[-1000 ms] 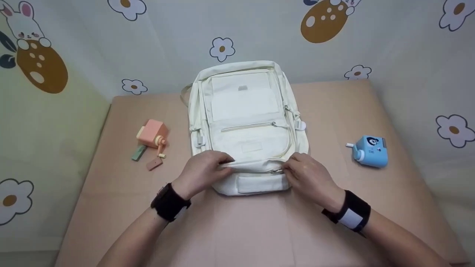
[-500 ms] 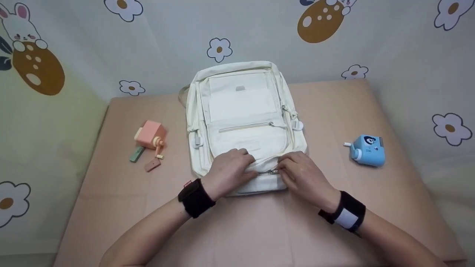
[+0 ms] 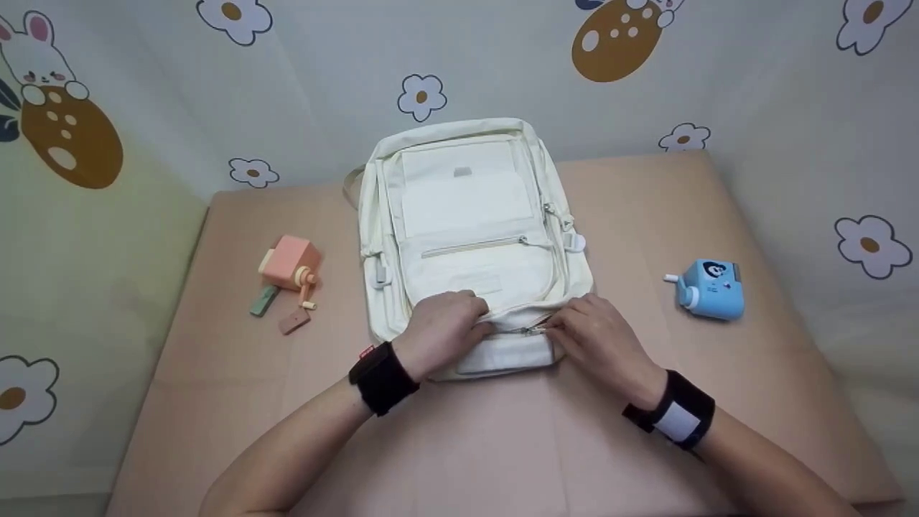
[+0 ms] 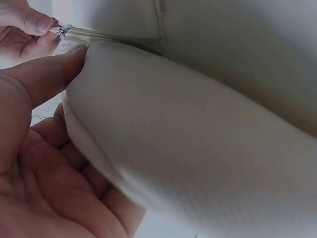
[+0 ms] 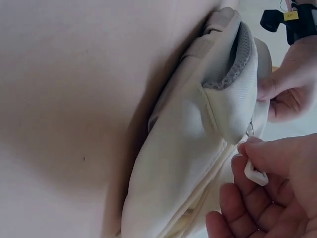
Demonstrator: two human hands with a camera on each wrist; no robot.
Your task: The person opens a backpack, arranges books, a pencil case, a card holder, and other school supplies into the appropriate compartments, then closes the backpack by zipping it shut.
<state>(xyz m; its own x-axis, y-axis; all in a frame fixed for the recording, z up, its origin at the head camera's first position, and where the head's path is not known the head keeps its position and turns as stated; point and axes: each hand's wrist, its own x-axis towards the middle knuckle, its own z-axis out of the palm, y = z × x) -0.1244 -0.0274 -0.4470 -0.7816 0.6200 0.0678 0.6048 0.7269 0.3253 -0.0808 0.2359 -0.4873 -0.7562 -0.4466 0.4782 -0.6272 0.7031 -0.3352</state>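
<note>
The left hand [image 3: 441, 330] has moved nearer the right hand [image 3: 604, 346], pinching the white bag [image 3: 470, 215], straight ahead at 12 o'clock, while the right pinches the zip pull [image 5: 255, 175], maybe helping it slide.

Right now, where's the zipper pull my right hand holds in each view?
Head: zipper pull, below and slightly right of centre, in your right hand.
Left wrist: zipper pull near upper left corner.
Right wrist: zipper pull at lower right.
Shared landmark: the pale backpack.
</note>
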